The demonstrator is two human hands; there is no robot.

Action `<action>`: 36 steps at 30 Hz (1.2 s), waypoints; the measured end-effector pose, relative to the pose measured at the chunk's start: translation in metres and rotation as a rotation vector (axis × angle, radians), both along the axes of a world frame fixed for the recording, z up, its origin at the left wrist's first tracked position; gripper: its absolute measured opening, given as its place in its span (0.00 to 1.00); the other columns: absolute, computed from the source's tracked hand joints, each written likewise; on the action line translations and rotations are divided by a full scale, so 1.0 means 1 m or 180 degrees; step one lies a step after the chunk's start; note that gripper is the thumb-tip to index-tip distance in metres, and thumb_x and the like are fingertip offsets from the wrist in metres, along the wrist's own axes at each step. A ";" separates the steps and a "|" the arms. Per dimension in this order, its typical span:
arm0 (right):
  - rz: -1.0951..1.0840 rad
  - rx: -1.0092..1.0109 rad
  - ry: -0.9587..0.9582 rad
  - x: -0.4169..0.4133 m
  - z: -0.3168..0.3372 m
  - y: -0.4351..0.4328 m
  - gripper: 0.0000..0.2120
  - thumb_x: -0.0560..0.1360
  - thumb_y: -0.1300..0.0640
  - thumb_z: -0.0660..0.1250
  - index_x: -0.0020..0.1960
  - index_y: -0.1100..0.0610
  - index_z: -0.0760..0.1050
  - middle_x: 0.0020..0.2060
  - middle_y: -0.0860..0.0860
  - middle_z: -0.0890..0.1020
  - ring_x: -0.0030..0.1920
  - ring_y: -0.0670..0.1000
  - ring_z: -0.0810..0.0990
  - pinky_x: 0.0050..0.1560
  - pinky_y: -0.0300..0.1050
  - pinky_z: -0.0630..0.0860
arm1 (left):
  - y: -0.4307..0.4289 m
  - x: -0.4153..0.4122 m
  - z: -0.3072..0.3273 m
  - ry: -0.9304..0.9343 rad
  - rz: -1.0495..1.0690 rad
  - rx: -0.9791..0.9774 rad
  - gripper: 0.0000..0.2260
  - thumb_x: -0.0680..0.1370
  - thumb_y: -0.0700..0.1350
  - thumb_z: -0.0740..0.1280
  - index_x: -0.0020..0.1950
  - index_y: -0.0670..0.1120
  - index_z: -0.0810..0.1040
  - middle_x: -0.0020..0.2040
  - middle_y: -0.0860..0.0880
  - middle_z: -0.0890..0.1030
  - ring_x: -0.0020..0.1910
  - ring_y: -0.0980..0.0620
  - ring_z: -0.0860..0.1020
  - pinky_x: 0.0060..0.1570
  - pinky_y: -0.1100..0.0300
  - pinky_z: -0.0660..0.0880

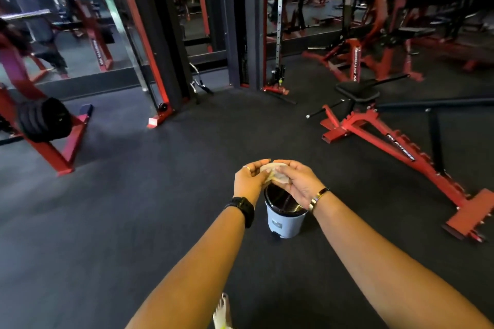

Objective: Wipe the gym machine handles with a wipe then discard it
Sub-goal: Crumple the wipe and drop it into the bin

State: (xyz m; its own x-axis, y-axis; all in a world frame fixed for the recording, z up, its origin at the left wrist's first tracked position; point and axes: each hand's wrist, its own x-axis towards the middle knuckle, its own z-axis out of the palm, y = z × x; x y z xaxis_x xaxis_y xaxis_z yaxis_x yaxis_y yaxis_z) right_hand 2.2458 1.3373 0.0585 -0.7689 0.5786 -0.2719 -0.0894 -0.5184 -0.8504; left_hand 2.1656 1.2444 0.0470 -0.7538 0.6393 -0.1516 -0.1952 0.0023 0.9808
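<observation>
Bunching the pale wipe (275,174) between them, the left hand (250,181) and right hand (296,184) both curl their fingers round it, just over a small white pedal bin (284,222). Wiping looks finished; discarding is the step in hand. Next the wipe must drop into the bin, though I cannot tell whether its black lid is up. Dark rubber floor (133,195) lies all around, with a red bench machine (374,136) and a cable station (165,35) beyond.

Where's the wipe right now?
In the head view, just right of centre, the crumpled pale wipe is held between the left hand and right hand, over the small white bin.
</observation>
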 end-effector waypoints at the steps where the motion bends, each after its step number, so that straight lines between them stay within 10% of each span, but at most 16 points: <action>1: -0.0097 0.0044 -0.0001 -0.019 -0.004 0.012 0.07 0.76 0.70 0.62 0.48 0.61 0.75 0.42 0.58 0.81 0.42 0.52 0.81 0.42 0.42 0.81 | 0.015 -0.021 -0.004 -0.0013 -0.0078 0.0002 0.10 0.77 0.33 0.65 0.55 0.43 0.79 0.46 0.48 0.82 0.42 0.56 0.81 0.43 0.66 0.79; 16: -0.1416 -0.0039 -0.0261 -0.228 -0.001 0.155 0.09 0.74 0.75 0.61 0.45 0.63 0.75 0.43 0.59 0.81 0.46 0.54 0.81 0.43 0.41 0.81 | 0.193 -0.258 0.004 -0.0047 -0.1370 -0.0066 0.11 0.77 0.31 0.63 0.56 0.42 0.78 0.45 0.50 0.81 0.43 0.58 0.80 0.45 0.66 0.79; 36: -0.1954 -0.0303 -0.0299 -0.258 -0.003 0.251 0.09 0.75 0.74 0.60 0.46 0.63 0.74 0.45 0.58 0.81 0.45 0.53 0.81 0.44 0.43 0.78 | 0.311 -0.293 -0.003 -0.0318 -0.1790 -0.0151 0.09 0.77 0.34 0.65 0.52 0.47 0.78 0.50 0.47 0.81 0.50 0.52 0.80 0.50 0.61 0.79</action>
State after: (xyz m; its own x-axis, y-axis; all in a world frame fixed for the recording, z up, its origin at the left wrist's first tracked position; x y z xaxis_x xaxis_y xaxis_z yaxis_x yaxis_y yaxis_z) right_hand 1.9877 1.5886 0.0558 -0.2744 0.8771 -0.3942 -0.3220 -0.4700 -0.8218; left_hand 1.8730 1.5553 0.0444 -0.2803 0.9287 -0.2428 -0.2430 0.1761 0.9539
